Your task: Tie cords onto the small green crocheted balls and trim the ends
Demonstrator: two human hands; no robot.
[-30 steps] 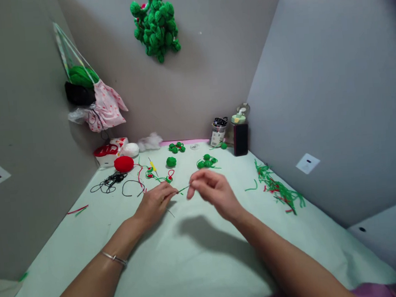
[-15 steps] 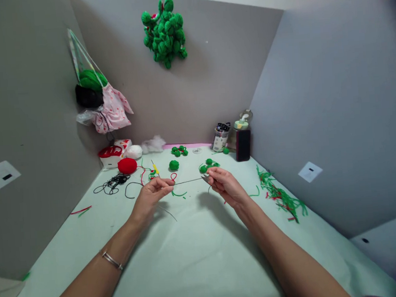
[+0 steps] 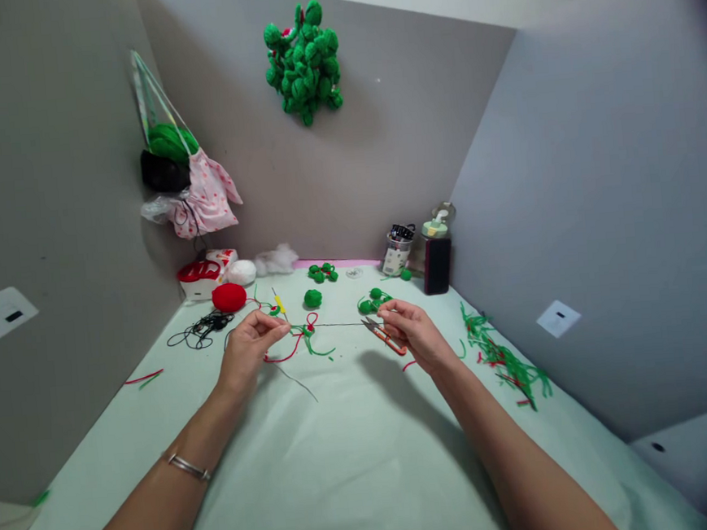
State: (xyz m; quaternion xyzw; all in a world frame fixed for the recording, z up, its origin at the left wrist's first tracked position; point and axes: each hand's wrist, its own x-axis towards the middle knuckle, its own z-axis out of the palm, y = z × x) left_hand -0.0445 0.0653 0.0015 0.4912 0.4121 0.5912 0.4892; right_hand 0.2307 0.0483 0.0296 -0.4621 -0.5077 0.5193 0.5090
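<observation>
A thin black thread (image 3: 339, 324) stretches taut and nearly level between my two hands. My left hand (image 3: 250, 347) pinches its left end between thumb and fingertips. At the other end, my right hand (image 3: 413, 330) pinches it in the same way. Small scissors with orange handles (image 3: 390, 341) show just under my right fingers, blades pointing left; whether the hand touches them I cannot tell. Behind the thread, near my left fingertips, lies a green and red yarn piece (image 3: 310, 332) with a red loop. A loose dark strand (image 3: 298, 382) trails below my left hand.
Green crocheted balls (image 3: 313, 298), a red yarn ball (image 3: 230, 298) and tangled black cord (image 3: 205, 330) lie further back. Green and red yarn scraps (image 3: 508, 359) are at right. A pen cup (image 3: 397, 256) and a dark phone (image 3: 437, 265) stand by the back wall.
My hands have moved apart, the left one leftward and the right one slightly right, so a longer length of thread shows. The scissors' orange handles and the yarn piece have come into sight.
</observation>
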